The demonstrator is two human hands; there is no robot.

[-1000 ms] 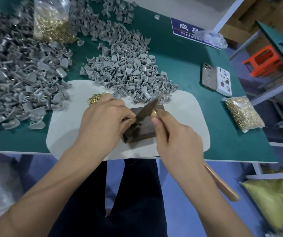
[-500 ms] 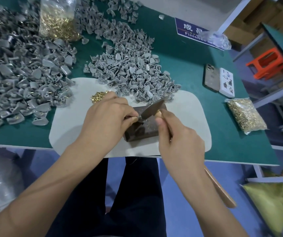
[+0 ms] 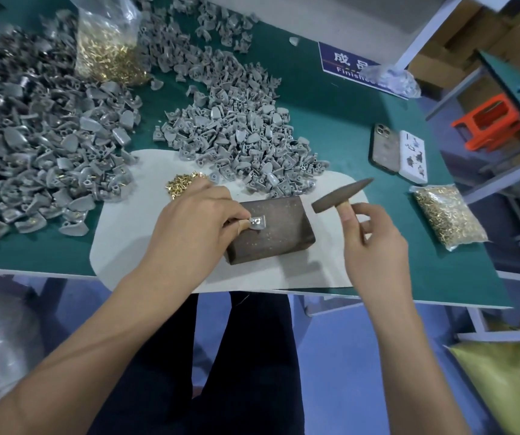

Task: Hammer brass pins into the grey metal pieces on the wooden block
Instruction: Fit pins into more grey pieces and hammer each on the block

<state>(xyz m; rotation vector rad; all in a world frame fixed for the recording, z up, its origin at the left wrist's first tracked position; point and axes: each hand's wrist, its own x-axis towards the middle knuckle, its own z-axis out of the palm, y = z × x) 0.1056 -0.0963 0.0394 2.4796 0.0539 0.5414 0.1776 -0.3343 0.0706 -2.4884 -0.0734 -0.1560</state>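
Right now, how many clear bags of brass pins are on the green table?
2. One bag of brass pins stands at the far left among the grey pieces; the other bag lies at the right edge, near the phones. More may be hidden.

Left grip (image 3: 202,221) pinching; right grip (image 3: 374,243) curled, raised.

We see a block (image 3: 271,229) on a mat (image 3: 133,246) at the table's (image 3: 330,120) near edge, loose pins (image 3: 183,183) behind-left of it, piled metal pieces (image 3: 239,142) behind, and two phones (image 3: 398,150) far right.
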